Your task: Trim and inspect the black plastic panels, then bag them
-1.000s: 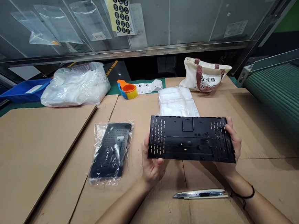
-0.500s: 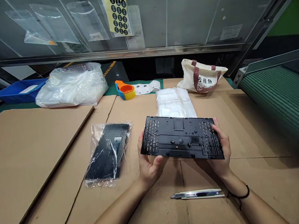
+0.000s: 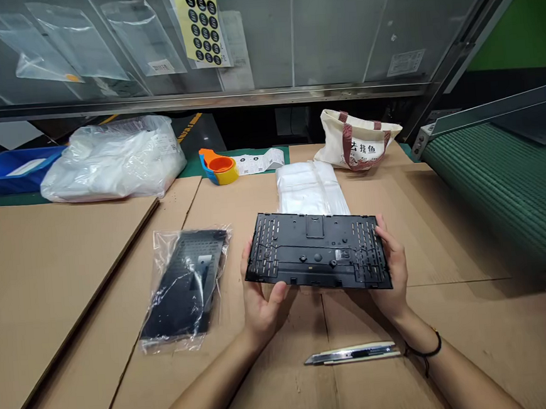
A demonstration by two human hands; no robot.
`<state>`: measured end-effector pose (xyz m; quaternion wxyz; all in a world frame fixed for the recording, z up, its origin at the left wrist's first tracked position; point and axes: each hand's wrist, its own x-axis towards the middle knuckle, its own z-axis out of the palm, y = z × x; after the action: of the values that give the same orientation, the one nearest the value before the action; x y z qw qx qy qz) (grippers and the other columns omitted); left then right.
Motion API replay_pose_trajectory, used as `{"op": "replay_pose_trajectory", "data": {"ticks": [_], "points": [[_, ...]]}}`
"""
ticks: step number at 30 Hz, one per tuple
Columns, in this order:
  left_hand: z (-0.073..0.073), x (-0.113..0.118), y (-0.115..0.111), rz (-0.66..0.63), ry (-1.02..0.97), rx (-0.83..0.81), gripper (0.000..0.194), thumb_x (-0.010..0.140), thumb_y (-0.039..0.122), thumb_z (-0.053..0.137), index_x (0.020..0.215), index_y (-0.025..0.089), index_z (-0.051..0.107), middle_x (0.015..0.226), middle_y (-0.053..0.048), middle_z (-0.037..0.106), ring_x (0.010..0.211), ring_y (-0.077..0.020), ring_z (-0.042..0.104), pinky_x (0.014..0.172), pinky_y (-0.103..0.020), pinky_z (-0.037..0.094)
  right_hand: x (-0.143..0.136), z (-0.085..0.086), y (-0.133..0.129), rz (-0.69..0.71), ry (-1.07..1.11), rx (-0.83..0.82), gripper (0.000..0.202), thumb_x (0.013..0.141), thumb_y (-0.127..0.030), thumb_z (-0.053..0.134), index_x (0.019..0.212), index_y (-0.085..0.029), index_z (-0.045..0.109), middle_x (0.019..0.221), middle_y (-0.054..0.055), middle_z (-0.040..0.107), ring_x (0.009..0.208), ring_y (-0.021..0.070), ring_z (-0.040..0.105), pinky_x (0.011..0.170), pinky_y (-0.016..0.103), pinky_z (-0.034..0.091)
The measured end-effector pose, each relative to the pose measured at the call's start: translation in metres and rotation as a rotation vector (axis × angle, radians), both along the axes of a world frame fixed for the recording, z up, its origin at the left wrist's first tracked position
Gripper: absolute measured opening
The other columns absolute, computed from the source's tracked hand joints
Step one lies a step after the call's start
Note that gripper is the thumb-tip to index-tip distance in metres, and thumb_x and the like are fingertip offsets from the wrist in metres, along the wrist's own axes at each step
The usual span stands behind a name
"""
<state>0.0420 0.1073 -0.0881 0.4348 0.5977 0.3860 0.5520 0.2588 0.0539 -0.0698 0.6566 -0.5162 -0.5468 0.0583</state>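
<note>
Grey panels (image 3: 325, 30) above metal rail (image 3: 330, 93)

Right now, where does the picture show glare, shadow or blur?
Head view: glare streaks the clear plastic bag left of the held black vented panel; head view: soft shadow on the cardboard below that panel; head view: the green conveyor belt looks blurred toward its near end.

A thin, dark cord bracelet (image 3: 429, 353) circles the wrist (image 3: 416, 330) of the right hand (image 3: 397, 278). Loose cord ends (image 3: 426, 367) extend below the bracelet; a gold-toned accent (image 3: 434, 328) sits at its top. The left hand (image 3: 261, 305) is bare.
</note>
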Motion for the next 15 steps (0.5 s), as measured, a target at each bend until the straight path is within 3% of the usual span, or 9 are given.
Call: {"op": "replay_pose_trajectory", "data": {"ticks": [7, 12, 15], "points": [[-0.003, -0.001, 0.001, 0.011, -0.063, 0.039, 0.081, 0.083, 0.044, 0.064, 0.15, 0.038, 0.02, 0.156, -0.004, 0.03, 0.144, -0.0316, 0.026, 0.121, -0.051, 0.017, 0.001, -0.002, -0.001, -0.01, -0.053, -0.002, 0.051, 0.092, -0.024, 0.054, 0.141, -0.033, 0.04, 0.156, 0.007, 0.032, 0.14, 0.0259, 0.036, 0.111, 0.054, 0.036], [0.002, -0.001, 0.003, 0.058, -0.053, 0.201, 0.076, 0.084, 0.046, 0.063, 0.149, 0.035, 0.026, 0.159, -0.003, 0.025, 0.145, -0.0307, 0.023, 0.121, -0.05, 0.016, 0.009, 0.003, -0.004, -0.06, -0.346, -0.077, 0.042, 0.089, -0.023, 0.06, 0.129, -0.035, 0.058, 0.156, 0.001, 0.031, 0.141, 0.0301, 0.033, 0.108, 0.061, 0.036], [0.006, 0.001, 0.006, 0.079, -0.057, 0.271, 0.074, 0.083, 0.052, 0.063, 0.148, 0.034, 0.032, 0.159, -0.002, 0.025, 0.146, -0.0301, 0.022, 0.121, -0.047, 0.018, 0.013, 0.007, -0.002, 0.019, -0.404, -0.058, 0.039, 0.089, -0.014, 0.058, 0.122, -0.034, 0.064, 0.149, 0.001, 0.044, 0.138, 0.0272, 0.039, 0.108, 0.058, 0.039]]}}
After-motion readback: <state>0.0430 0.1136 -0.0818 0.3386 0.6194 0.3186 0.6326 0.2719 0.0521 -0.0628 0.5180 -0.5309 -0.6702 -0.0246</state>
